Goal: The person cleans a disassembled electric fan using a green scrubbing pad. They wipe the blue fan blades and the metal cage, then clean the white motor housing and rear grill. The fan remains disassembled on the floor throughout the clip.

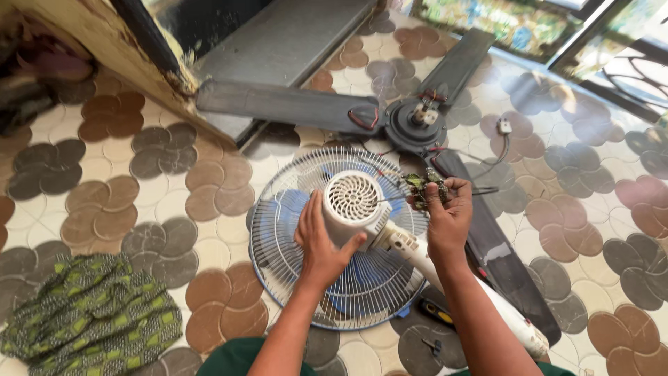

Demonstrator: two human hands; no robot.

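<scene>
A white stand fan lies face down on the tiled floor, its wire grille [285,230] around blue blades. My left hand [321,244] grips the white motor housing [352,200] at its back. My right hand [447,216] holds a small green circuit board [422,186] with thin wires that run toward the motor. The fan's white pole [511,327] stretches toward the lower right under my right forearm.
A dark ceiling fan [410,125] with three long blades lies just beyond, a small white connector [504,126] on its wires. A yellow-handled tool [435,312] lies by the grille's edge. Green patterned cloth [83,317] sits at lower left. A worn wall edge [118,52] stands at upper left.
</scene>
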